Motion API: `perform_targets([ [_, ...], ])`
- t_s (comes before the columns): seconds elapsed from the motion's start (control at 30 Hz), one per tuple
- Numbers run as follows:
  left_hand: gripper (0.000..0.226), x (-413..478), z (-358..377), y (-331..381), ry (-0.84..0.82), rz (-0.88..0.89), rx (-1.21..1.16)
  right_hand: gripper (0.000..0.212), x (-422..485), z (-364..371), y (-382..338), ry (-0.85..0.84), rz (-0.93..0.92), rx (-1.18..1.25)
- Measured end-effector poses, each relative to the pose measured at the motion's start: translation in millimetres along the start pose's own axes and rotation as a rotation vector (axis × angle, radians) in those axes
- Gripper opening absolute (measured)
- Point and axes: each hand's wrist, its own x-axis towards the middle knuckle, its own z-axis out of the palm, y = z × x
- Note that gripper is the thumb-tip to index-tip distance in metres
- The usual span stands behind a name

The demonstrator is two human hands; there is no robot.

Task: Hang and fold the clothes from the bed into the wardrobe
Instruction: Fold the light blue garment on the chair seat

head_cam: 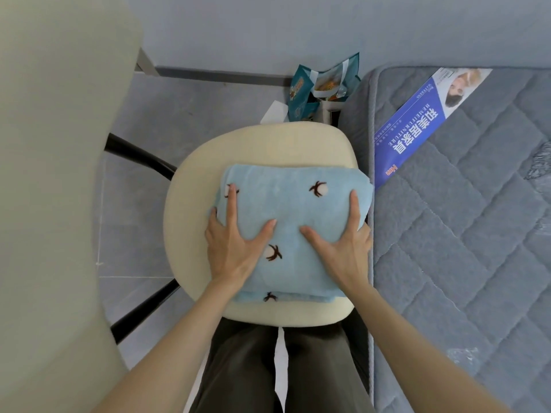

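Fingers (232, 201) of both hands are spread wide and laid flat on the folded blue garment (293, 210); nothing is gripped. On the left hand (235, 236) the forefinger lies straight along the top face near the left edge. Its thumb angles inward toward the middle, and the remaining fingers drop over the left side of the fold. The right hand (343, 242) mirrors this: forefinger straight near the right edge, thumb pointing inward, outer fingers over the right side. The thumb tips are near each other but apart, with bare fabric between them.

The garment is light blue fleece with small dark embroidered motifs. One motif sits at the left forefingertip and one lies between the two forefingers. It is folded into a thick rectangle of several layers and rests on the cream chair seat (268, 144), directly under the fingers.

Right of the right-hand fingers, a grey quilted mattress (462, 234) carries a blue printed label (408, 135). Beyond the fingertips, past the chair, printed bags (325, 81) stand on the grey tiled floor (185, 108). Left of the left-hand fingers, a cream panel (53, 174) fills the frame edge.
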Motion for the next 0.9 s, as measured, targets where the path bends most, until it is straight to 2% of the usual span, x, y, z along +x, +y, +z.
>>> perform_targets([
  [0.2, 0.096, 9.1, 2.4, 4.3, 0.03, 0.006, -0.088, 0.119, -2.8, 4.7, -6.3, -0.109, 0.037, 0.01],
  [0.33, 0.1, 23.2, 0.4, 3.0, -0.002, 0.019, -0.078, 0.115, 8.9, 4.5, -4.9, -0.133, 0.048, 0.028],
  [0.5, 0.102, 20.2, -3.5, 8.3, -0.009, -0.046, -0.119, 0.107, 11.3, -4.1, -7.4, -0.135, -0.01, 0.107],
  [0.63, 0.096, -11.6, -11.5, 9.3, 0.062, -0.061, -0.228, 0.104, -5.7, -19.9, -8.5, -0.129, -0.074, 0.127],
  [0.9, 0.093, -93.7, -49.3, 41.3, 0.284, 0.062, -0.342, 0.102, -54.4, -83.5, -26.2, -0.115, -0.295, 0.156],
])
